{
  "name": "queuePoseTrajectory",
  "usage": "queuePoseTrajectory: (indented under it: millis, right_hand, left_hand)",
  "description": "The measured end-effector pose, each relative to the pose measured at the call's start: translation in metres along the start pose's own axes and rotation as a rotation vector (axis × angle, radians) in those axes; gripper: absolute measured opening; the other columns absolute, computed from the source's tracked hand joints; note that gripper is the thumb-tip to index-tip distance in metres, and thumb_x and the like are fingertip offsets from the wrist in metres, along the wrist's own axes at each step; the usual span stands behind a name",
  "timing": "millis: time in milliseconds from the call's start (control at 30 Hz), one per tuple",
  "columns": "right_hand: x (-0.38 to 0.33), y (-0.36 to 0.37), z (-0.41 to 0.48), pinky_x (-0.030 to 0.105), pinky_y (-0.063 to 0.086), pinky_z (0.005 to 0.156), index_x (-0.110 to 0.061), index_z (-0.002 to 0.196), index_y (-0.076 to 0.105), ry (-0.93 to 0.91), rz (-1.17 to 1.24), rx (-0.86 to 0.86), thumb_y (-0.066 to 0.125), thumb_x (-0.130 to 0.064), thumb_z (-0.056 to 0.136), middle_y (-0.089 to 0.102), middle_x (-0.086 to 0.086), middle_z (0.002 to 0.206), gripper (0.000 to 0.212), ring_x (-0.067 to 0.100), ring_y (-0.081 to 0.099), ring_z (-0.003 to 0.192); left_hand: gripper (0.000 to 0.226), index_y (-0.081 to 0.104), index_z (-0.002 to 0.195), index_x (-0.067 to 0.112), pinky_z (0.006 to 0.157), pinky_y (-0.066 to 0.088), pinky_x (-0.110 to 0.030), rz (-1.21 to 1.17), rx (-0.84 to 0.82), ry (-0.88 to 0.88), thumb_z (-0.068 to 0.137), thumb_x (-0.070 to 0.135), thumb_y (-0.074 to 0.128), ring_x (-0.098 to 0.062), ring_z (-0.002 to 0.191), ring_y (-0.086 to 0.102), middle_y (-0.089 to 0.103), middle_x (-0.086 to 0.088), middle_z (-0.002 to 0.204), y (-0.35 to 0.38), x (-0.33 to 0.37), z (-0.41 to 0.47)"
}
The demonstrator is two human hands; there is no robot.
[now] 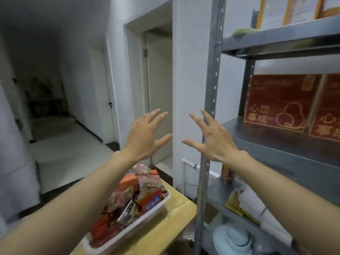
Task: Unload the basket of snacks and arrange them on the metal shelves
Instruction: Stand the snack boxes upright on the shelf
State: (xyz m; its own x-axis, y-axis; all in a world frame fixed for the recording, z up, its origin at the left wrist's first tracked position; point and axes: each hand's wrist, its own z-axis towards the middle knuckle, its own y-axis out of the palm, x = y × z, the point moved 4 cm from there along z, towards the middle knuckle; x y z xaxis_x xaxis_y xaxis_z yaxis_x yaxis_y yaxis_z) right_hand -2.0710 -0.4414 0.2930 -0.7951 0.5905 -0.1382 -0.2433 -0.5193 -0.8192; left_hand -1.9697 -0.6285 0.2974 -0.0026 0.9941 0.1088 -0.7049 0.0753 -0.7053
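A white basket [147, 215] piled with red, orange and patterned snack packets [139, 188] sits on a light wooden table [176, 214] at the lower middle. The grey metal shelves [276, 142] stand to the right. My left hand [147, 134] and my right hand [207, 137] are both raised in front of me, above the basket, with fingers spread and nothing in them. The right hand hangs beside the shelf's front post [211, 100].
Red boxes [277, 103] with gold print stand on the middle shelf. Lower shelves hold a jar [226, 173], yellow-and-white packets [241, 201] and pale bowls [233, 240]. A white wall and an open doorway [158, 96] lie ahead; a dim corridor runs off to the left.
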Motion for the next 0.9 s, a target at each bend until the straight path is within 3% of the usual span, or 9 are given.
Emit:
queuePoseTrajectory:
  millis: [167,333,567,700,833,900]
  right_hand:
    - [-0.081,0.093,0.020,0.051,0.036,0.110,-0.041,0.155,0.013,-0.099,0.119,-0.122,0.049,-0.075,0.084,0.010,0.003,0.165,0.086,0.030,0.032,0.144]
    - [-0.120,0.179,0.050,0.045,0.035,0.111,-0.043,0.154,0.013,-0.187,0.197,-0.270,0.048,-0.075,0.084,0.011,0.000,0.166,0.085,0.026,0.032,0.144]
    - [-0.111,0.326,0.103,0.047,0.034,0.113,-0.051,0.151,0.012,-0.333,0.254,-0.571,0.049,-0.071,0.087,0.017,-0.007,0.164,0.077,0.021,0.025,0.148]
    - [-0.093,0.409,0.123,0.051,0.018,0.121,-0.051,0.151,0.014,-0.412,0.216,-0.762,0.057,-0.059,0.090,0.020,-0.002,0.164,0.075,0.022,0.016,0.151]
    - [-0.088,0.454,0.133,0.053,0.012,0.122,-0.050,0.149,0.021,-0.482,0.178,-0.850,0.061,-0.048,0.092,0.022,-0.004,0.162,0.069,0.021,0.013,0.151]
    - [-0.089,0.467,0.136,0.056,0.016,0.120,-0.053,0.147,0.021,-0.495,0.177,-0.864,0.062,-0.045,0.092,0.025,-0.005,0.160,0.069,0.023,0.015,0.149]
  left_hand:
    - [0.068,0.041,0.146,0.027,0.110,0.031,-0.043,0.072,-0.042,-0.157,0.086,0.052,0.062,-0.021,0.137,0.037,0.039,-0.003,0.152,-0.009,-0.106,-0.076]
    - [0.068,0.035,0.148,0.033,0.111,0.031,-0.043,0.110,-0.167,-0.267,0.087,0.058,0.056,-0.019,0.139,0.034,0.035,0.002,0.154,0.011,-0.184,-0.124]
    - [0.081,0.021,0.150,0.044,0.114,0.031,-0.047,0.081,-0.388,-0.434,0.082,0.065,0.060,-0.020,0.142,0.028,0.025,0.005,0.159,0.079,-0.283,-0.157]
    - [0.086,0.018,0.150,0.046,0.113,0.031,-0.048,0.055,-0.547,-0.561,0.080,0.059,0.066,-0.025,0.143,0.026,0.022,0.000,0.160,0.132,-0.333,-0.183]
    - [0.077,0.023,0.148,0.047,0.112,0.034,-0.042,-0.020,-0.674,-0.712,0.085,0.047,0.067,-0.027,0.140,0.029,0.021,-0.003,0.157,0.170,-0.368,-0.222]
    - [0.072,0.022,0.144,0.053,0.108,0.039,-0.037,-0.123,-0.645,-0.752,0.087,0.045,0.066,-0.025,0.135,0.033,0.021,-0.001,0.151,0.178,-0.378,-0.235]
